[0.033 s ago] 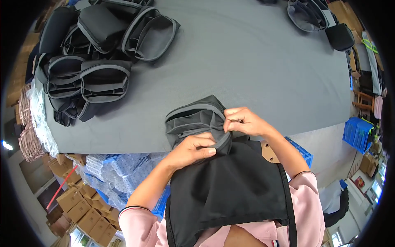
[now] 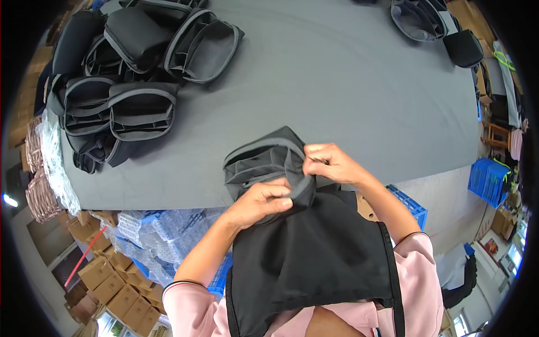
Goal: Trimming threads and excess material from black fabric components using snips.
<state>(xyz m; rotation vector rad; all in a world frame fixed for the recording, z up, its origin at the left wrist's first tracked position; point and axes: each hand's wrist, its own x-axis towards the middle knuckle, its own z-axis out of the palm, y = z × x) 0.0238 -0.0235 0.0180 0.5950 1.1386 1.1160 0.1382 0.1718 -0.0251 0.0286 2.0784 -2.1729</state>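
A dark grey zippered pouch (image 2: 268, 151) with inner dividers lies at the table's near edge, its mouth facing me. My left hand (image 2: 259, 203) grips its near rim, with the thumb outside and the fingers reaching into the opening. At the pouch's right corner, my right hand (image 2: 332, 164) pinches the rim between thumb and bent fingers. Whether it also holds something small there, I cannot make out. A black apron (image 2: 314, 253) covers my front just below the pouch.
Several similar pouches (image 2: 143, 109) are heaped on the grey table (image 2: 359, 90) at the far left. Another open pouch (image 2: 418, 19) and a small black case (image 2: 464, 49) sit at the far right. Blue crates (image 2: 487, 182) and stacked cardboard boxes (image 2: 109, 281) stand on the floor.
The pouch and both hands have shifted very slightly up and to the left. Both grips look the same.
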